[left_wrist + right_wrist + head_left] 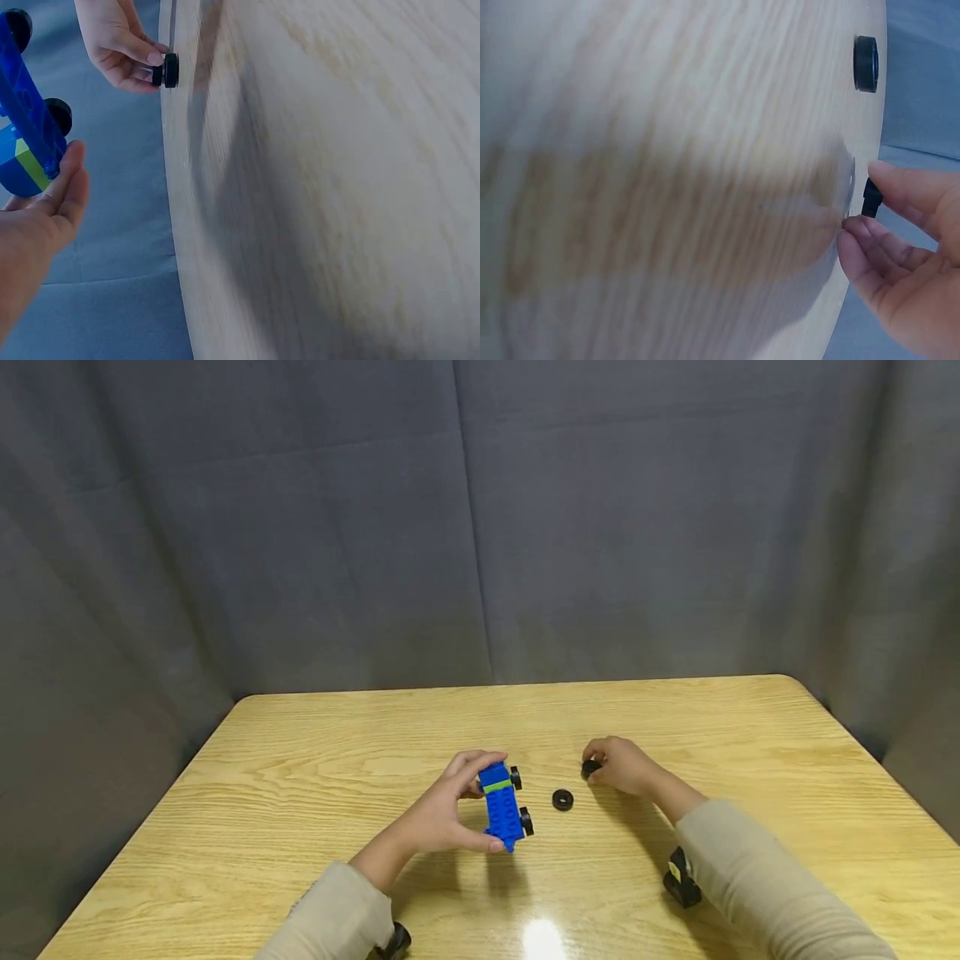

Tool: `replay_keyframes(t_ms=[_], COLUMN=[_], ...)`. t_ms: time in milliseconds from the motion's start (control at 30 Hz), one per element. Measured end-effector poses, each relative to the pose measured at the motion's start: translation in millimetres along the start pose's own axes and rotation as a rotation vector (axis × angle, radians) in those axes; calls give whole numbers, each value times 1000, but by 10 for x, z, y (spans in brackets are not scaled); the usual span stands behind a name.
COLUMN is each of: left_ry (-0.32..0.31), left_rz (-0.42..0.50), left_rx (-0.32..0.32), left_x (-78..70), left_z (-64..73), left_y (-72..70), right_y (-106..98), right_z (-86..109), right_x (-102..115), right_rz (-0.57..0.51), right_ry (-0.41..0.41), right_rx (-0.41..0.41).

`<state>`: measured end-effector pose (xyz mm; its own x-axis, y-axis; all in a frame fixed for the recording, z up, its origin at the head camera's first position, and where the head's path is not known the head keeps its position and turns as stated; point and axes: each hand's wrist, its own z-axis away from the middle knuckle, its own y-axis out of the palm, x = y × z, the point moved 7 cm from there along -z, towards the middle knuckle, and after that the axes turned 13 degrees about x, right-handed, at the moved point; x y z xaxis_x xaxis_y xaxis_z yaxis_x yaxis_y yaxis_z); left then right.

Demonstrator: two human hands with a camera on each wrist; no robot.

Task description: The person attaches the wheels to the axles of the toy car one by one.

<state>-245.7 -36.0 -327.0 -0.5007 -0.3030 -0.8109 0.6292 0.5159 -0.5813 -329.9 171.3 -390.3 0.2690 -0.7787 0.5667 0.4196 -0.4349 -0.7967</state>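
My left hand (pixel 447 810) grips a blue toy car (pixel 501 810) by its two ends, thumb at the near end and fingers at the far end. The car is built of studded bricks with a lime-green stripe across it, and black wheels show along its right side. It is held above the table. To its right, my right hand (pixel 626 767) pinches a small black wheel (pixel 592 768) at the tabletop, thumb and fingertips on its edge in the right wrist view. A second black wheel (pixel 562 799) lies flat between the hands.
The pale wooden table (pixel 300 760) reaches back to a dark grey curtain (pixel 360 543), which also hangs at both sides. Black wrist devices (pixel 681 878) sit below the sleeves, close over the tabletop.
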Motion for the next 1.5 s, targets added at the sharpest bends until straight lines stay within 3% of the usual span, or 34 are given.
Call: replay_keyframes(t_ms=[133,400,500,667,833,933,1067,1233,1500], left_ry=[-37,-36,-28,0,-34,-54,-26,-19,-80], left_rz=[38,130,194,289,325,360,401,367,272], left_rx=[-10,-12,-11,-9,-24,-40,-45,-34,-101], left_x=[63,414,464,383,259,247,232,229,207], left_z=[15,-21,-33,-33,2,17,24,24,19], left_y=[-12,17,27,17,-19,-31,-35,-27,-48], right_y=[18,20,5,-23,-47,-59,-65,-53,-41], right_z=[5,62,91,127,127,133,143,142,176], right_x=[-4,-41,-47,-60,-69,-54,-41,-67,-46], right_rz=[-19,-48,-54,-61,-69,-68,-70,-70,-98], right_ry=[-6,-2,-3,3,6,3,2,8,4], right_rx=[9,2,-8,-18,-28,-32,-37,-34,-36])
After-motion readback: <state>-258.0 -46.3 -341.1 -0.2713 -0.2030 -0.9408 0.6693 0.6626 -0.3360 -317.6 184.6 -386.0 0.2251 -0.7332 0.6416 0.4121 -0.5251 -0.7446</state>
